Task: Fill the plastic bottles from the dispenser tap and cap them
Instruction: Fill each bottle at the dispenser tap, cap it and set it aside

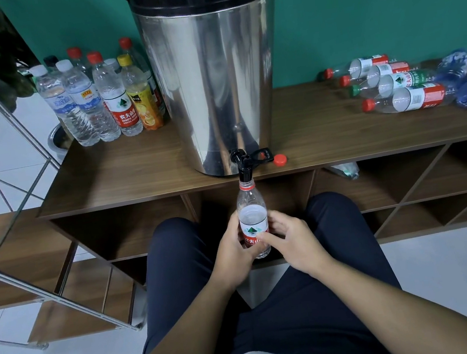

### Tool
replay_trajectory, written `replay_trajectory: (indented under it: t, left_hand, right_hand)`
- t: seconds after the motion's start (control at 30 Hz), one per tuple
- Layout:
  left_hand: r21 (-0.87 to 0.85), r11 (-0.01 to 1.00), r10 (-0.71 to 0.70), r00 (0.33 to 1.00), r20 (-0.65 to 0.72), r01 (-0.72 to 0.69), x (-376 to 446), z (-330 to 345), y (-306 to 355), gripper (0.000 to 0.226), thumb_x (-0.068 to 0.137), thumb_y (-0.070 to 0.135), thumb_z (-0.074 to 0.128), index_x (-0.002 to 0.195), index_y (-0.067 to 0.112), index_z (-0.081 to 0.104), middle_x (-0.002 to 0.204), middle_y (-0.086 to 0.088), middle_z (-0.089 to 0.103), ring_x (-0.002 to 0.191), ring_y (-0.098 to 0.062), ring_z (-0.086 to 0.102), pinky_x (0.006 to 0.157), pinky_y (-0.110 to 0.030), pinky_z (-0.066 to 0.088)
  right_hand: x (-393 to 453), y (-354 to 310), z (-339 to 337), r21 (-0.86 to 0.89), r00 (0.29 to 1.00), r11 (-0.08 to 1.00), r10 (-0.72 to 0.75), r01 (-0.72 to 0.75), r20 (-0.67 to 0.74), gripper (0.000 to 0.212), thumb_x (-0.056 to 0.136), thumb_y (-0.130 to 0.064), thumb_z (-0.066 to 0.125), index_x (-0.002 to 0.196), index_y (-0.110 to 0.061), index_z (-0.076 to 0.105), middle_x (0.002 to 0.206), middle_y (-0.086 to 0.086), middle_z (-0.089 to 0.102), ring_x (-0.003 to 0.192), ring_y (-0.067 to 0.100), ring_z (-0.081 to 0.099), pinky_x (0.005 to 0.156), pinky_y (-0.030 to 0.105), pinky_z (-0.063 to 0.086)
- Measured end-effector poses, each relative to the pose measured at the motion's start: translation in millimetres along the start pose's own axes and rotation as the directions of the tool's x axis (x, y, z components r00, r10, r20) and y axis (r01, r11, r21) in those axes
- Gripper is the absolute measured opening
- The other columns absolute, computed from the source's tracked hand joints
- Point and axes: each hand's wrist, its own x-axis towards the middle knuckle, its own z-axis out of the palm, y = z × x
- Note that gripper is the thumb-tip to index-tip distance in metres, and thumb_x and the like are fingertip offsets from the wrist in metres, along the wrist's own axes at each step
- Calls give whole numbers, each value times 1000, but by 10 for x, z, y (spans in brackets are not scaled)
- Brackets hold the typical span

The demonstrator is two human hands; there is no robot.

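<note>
A clear plastic bottle (251, 210) with a red and white label stands upright, its open neck right under the black tap (243, 167) of the steel dispenser (214, 83). My left hand (232, 250) grips the bottle's lower body from the left. My right hand (287, 236) holds it from the right, thumb across the label. The bottle's red cap (280, 160) lies on the wooden shelf top (124, 174) beside the tap. I cannot tell whether water is running.
Several capped, filled bottles (101, 99) stand left of the dispenser. Several empty capped bottles (405, 83) lie on their sides at the right. A metal rack (3, 191) slants at the left. My knees sit close to the shelf's open compartments (407, 182).
</note>
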Motion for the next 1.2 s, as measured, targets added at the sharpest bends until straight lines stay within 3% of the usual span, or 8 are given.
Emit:
replay_trajectory:
  t: [1.2]
  left_hand:
    - [17,1000,5,1000,5,-5,-4,-4,4,84,91,1,89,160,31,50,140,9,73,135,-15,69,117,-48,56]
  right_hand:
    - [2,8,9,-16,1000,1000,17,-17,-12,52,100,-12,79,148,-29,69,130,-11,80,126,11,74,111,47,59]
